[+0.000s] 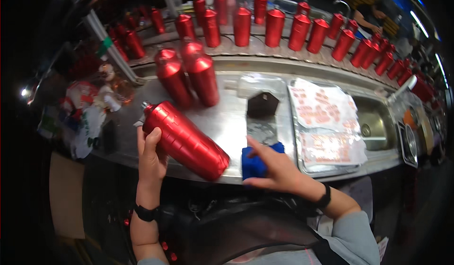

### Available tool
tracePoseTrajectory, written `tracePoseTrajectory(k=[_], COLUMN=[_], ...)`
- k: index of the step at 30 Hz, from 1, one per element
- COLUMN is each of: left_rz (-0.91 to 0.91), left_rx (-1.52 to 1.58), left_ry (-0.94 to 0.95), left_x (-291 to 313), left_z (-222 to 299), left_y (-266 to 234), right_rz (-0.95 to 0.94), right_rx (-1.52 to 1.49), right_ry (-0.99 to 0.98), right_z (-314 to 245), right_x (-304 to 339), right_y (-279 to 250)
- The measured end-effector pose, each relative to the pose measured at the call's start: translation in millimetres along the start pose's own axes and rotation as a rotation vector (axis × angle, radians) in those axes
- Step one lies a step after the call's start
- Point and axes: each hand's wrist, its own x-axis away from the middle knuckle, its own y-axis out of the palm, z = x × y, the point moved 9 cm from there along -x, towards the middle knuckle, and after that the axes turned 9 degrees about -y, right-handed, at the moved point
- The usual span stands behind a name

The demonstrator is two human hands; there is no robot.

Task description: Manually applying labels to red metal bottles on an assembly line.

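My left hand point(152, 155) is closed around the upper part of a shiny red metal bottle point(187, 139), which tilts with its narrow neck up to the left and its base down to the right. A bit of white shows by the fingers near the neck. At the front edge of the metal worktop point(227, 118) lies a folded blue cloth point(259, 163). My right hand point(274, 168) is over the cloth's right side, thumb and forefinger apart; whether it touches the cloth I cannot tell. Several similar red bottles point(201, 78) stand just beyond the held one.
Behind the worktop, a curved conveyor point(227, 47) carries several red bottles. Right of the blue cloth are a dark angular block point(263, 105), a tray point(302, 168) with printed sheets point(326, 106), and a sink point(376, 123). A metal post point(113, 52) stands at left. Another person point(369, 19) is at far right.
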Motion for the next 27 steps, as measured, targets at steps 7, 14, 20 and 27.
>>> tracePoseTrajectory(k=[7, 14, 20, 27], left_rz=[-0.214, -0.268, -0.307, -0.373], left_rx=[-0.003, -0.078, -0.221, -0.206], left_ry=[-0.506, -0.651, -0.588, -0.489], left_x=[22, 9, -11, -14], left_z=[-114, -157, -166, -159], left_y=[123, 162, 163, 172], right_rz=[0.118, 0.206, 0.180, 0.132], right_rx=[0.013, 0.209, 0.236, 0.161], right_ry=[-0.180, 0.007, 0.026, 0.072], right_z=[-12, 12, 33, 41], right_x=[38, 69, 65, 67], right_y=[-4, -25, -27, -23])
